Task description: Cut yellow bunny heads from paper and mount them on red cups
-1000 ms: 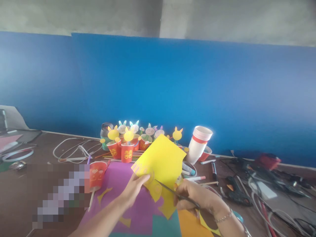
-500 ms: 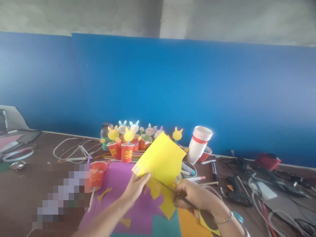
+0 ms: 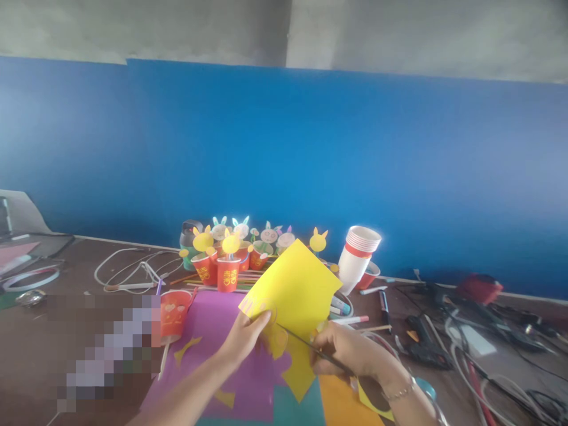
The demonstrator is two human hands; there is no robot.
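My left hand (image 3: 243,338) pinches the lower left edge of a yellow paper sheet (image 3: 297,290), held up over the table. A partly cut round piece (image 3: 276,342) hangs from the sheet beside my thumb. My right hand (image 3: 350,350) is closed on a pair of scissors (image 3: 306,344), whose thin dark blades reach into the sheet's lower edge. Below lie a purple sheet (image 3: 217,331), an orange one (image 3: 341,402) and a teal one (image 3: 293,411).
Red paper cups with yellow animal heads (image 3: 222,260) stand at the back by the blue wall. A stack of white cups (image 3: 357,257) is to their right. Markers (image 3: 350,320), a glue gun (image 3: 421,337) and cables (image 3: 488,349) crowd the right; a white cord (image 3: 128,269) lies left.
The yellow sheet has turned slightly and shifted a little to the right in my hands. Both hands stay in nearly the same place, with the scissors still at the sheet's lower edge.
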